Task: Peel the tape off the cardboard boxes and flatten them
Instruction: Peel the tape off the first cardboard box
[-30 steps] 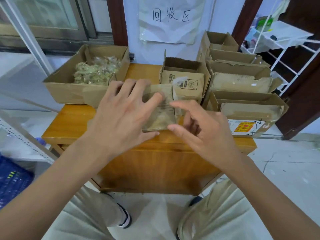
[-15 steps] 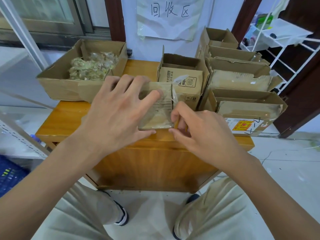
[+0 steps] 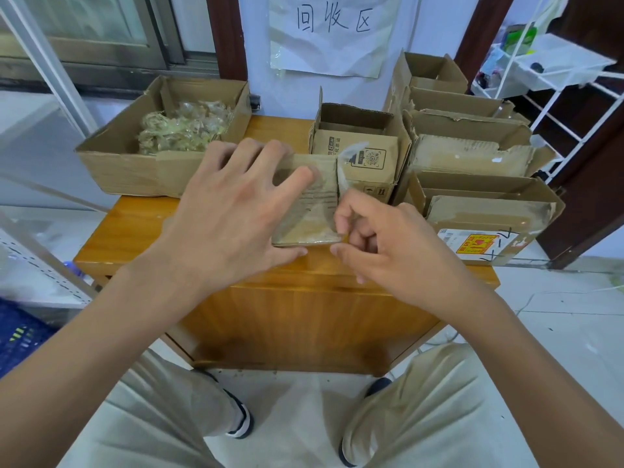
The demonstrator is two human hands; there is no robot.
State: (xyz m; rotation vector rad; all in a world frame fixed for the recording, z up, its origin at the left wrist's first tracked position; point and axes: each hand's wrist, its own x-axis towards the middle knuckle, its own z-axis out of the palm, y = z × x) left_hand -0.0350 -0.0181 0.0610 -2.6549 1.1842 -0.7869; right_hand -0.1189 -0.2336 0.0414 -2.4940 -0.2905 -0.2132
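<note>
You face a pale blue wall (image 3: 422,32) with a crumpled paper sign (image 3: 332,33) taped to it, dark brown posts (image 3: 226,32) at either side. A wooden table (image 3: 304,309) stands before you on a light tiled floor (image 3: 567,319). A window (image 3: 101,28) sits to your left, a white wire rack (image 3: 553,82) to your right, and a blue crate (image 3: 20,336) low at left.

Head-worn view, forward and down
</note>
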